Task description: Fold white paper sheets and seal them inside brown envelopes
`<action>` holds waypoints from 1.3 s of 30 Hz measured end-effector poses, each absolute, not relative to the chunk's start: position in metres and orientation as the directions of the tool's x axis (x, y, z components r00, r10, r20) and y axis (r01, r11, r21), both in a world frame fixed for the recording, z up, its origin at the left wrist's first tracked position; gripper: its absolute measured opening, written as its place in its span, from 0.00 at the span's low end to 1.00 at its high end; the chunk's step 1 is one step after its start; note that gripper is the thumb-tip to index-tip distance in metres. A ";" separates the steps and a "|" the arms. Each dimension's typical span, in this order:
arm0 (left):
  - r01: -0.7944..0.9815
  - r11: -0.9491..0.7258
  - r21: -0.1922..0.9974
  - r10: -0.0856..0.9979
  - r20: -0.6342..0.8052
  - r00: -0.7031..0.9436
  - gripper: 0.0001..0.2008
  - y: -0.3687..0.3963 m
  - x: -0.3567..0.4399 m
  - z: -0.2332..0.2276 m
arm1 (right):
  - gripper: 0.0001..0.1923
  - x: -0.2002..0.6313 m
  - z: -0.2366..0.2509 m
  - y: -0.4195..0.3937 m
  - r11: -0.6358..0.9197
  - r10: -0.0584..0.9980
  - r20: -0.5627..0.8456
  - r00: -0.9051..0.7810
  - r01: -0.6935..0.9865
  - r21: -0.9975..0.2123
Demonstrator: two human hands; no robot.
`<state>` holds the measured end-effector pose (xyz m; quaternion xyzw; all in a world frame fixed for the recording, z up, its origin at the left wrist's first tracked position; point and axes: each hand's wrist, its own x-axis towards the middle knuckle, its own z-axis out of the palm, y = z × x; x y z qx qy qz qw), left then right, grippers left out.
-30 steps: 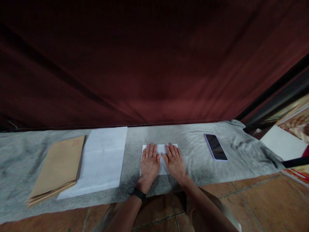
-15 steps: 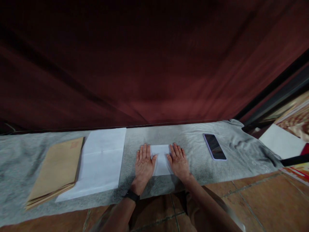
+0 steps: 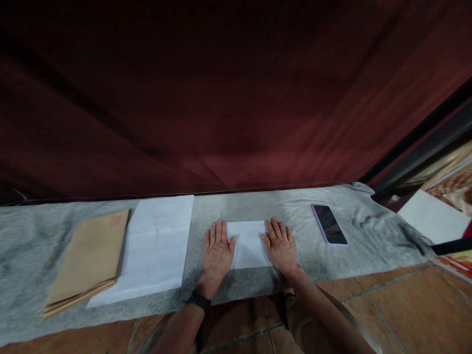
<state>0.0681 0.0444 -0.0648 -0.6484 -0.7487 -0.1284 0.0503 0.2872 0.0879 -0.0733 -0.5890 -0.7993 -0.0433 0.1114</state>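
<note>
A small white sheet of paper (image 3: 250,246), which looks folded, lies flat on the grey cloth (image 3: 302,260) in front of me. My left hand (image 3: 218,251) rests palm down over its left edge, fingers stretched out and pointing away from me. Over the right edge lies my right hand (image 3: 281,250), also flat, with the thumb a little apart. Neither hand grips anything. The middle of the paper shows between the two thumbs, while its side edges are partly hidden under the palms.
To the left, a stack of white paper (image 3: 158,246) is partly overlapped by brown envelopes (image 3: 90,250). A phone (image 3: 330,225) with a purple case lies on the right. Behind the cloth rises a dark red curtain (image 3: 236,123). A tiled floor (image 3: 405,305) runs along the near edge.
My hands have slid apart over the paper, the right one to the right and the left one slightly left. More of the sheet now shows between them.
</note>
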 end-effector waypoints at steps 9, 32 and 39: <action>0.983 -0.016 0.181 0.941 0.336 -0.047 0.28 0.041 0.077 -0.063 | 0.28 0.277 -0.062 0.085 0.380 0.896 0.283 -0.341 0.920 -0.096; 0.982 -0.098 0.163 0.963 0.263 0.053 0.26 0.033 0.080 -0.073 | 0.27 0.265 -0.075 0.075 0.518 0.834 0.294 -0.467 0.845 -0.129; 0.983 -0.049 0.175 0.966 0.258 0.003 0.27 0.034 0.071 -0.072 | 0.28 0.277 -0.077 0.083 0.471 0.859 0.280 -0.428 0.876 -0.106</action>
